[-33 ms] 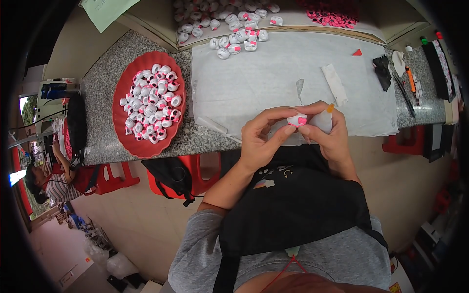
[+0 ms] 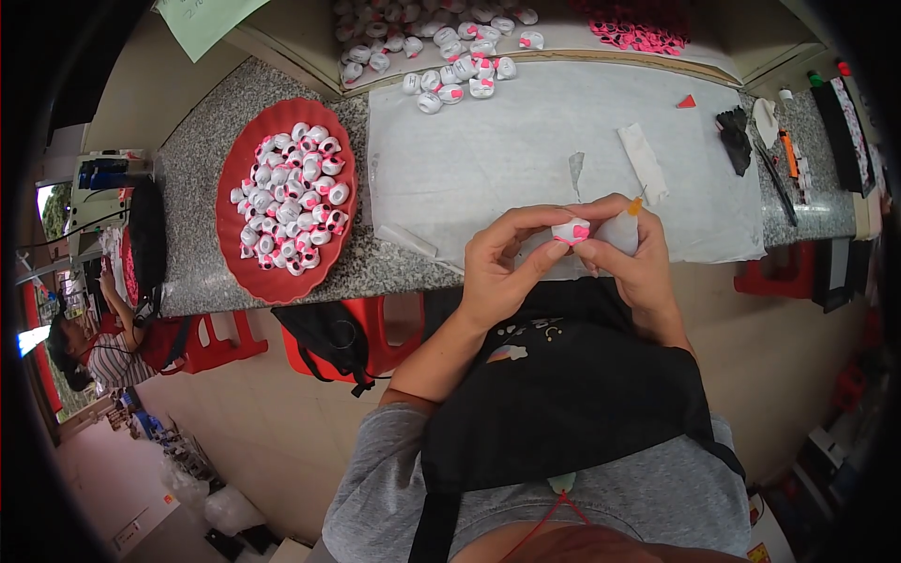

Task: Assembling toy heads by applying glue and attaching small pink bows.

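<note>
Between the fingertips of both hands is a small white figure head (image 2: 569, 231) with a pink bow, held just above the near edge of the white paper sheet (image 2: 488, 159). My left hand (image 2: 499, 267) is closed on its left side, thumb below and forefinger above. My right hand (image 2: 643, 272) steadies its right side with the thumb. That same hand also keeps a translucent squeeze bottle (image 2: 619, 235) in its palm; an orange cap and a thin needle tip point up and away. A scalloped red plate (image 2: 231, 225), heaped with similar white and pink pieces, stands to the left.
More white heads (image 2: 450, 80) lie at the back, by a pile of pink parts (image 2: 638, 36). Paper strips (image 2: 642, 161), a black cloth (image 2: 734, 139) and an orange-handled tool (image 2: 789, 155) lie to the right. At far left sits another person (image 2: 113, 347).
</note>
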{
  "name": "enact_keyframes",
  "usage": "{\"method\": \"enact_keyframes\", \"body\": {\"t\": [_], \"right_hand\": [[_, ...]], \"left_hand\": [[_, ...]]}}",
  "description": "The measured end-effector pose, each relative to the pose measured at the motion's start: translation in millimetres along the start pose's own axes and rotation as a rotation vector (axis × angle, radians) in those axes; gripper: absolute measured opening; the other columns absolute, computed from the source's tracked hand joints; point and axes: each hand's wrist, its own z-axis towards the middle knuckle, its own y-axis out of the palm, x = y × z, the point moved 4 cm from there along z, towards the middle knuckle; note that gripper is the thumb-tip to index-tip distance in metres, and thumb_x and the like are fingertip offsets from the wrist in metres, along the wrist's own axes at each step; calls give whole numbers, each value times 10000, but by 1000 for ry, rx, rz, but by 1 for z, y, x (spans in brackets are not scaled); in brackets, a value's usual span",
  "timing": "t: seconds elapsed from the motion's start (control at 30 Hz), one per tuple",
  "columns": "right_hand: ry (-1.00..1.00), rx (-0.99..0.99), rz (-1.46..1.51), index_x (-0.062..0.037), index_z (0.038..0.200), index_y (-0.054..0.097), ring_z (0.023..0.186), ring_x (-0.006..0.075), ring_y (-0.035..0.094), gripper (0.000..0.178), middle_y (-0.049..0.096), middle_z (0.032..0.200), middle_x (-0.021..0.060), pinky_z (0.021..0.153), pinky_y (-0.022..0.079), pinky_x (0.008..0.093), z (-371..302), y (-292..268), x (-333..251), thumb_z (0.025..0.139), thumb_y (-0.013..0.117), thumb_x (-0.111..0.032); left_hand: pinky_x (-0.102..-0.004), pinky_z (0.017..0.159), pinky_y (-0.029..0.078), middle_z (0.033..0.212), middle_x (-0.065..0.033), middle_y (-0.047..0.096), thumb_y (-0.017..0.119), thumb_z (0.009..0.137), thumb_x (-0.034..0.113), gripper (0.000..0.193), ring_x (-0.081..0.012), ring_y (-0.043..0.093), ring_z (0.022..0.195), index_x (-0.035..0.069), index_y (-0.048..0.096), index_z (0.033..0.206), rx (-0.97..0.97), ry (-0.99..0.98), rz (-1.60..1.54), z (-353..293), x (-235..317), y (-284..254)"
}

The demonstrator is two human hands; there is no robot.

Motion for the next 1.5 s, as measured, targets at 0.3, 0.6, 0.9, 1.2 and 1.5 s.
{"method": "enact_keyframes", "body": {"t": [0.3,0.6,0.9,1.2,1.5], "right_hand": [[-4,-43,20,16,844,527,502,74,442,187,527,662,51,442,338,180,-7,6,2,664,577,8],[81,-64,-37,3,971,496,520,63,422,294,529,699,54,450,342,170,11,28,4,687,567,-27],[-1,70,-70,-9,1055,356,523,79,378,408,450,853,94,467,334,187,12,-8,0,664,470,-8],[-60,15,14,-19,967,342,605,139,447,298,397,927,103,492,375,239,-6,-27,8,684,436,-25],[-97,21,-70,35,999,470,728,167,500,296,417,871,81,603,446,262,-6,-27,-21,721,507,-62]], "left_hand": [[-303,777,383,924,-146,514,582,686,-11,219,-203,492,894,-8,501,889,-119,113,-72,-1,-2,0],[-253,730,398,885,-109,501,565,655,-72,225,-169,492,828,-3,495,857,100,287,311,1,32,-42],[-332,783,361,1001,-119,502,594,654,44,359,-284,466,919,27,495,998,347,405,1404,20,90,-88],[-327,632,408,796,-115,544,587,662,66,254,-245,530,740,28,514,902,162,122,1668,87,27,-81],[-249,682,450,875,-111,543,504,762,57,171,-136,538,771,-27,477,908,134,-82,235,44,16,-42]]}}
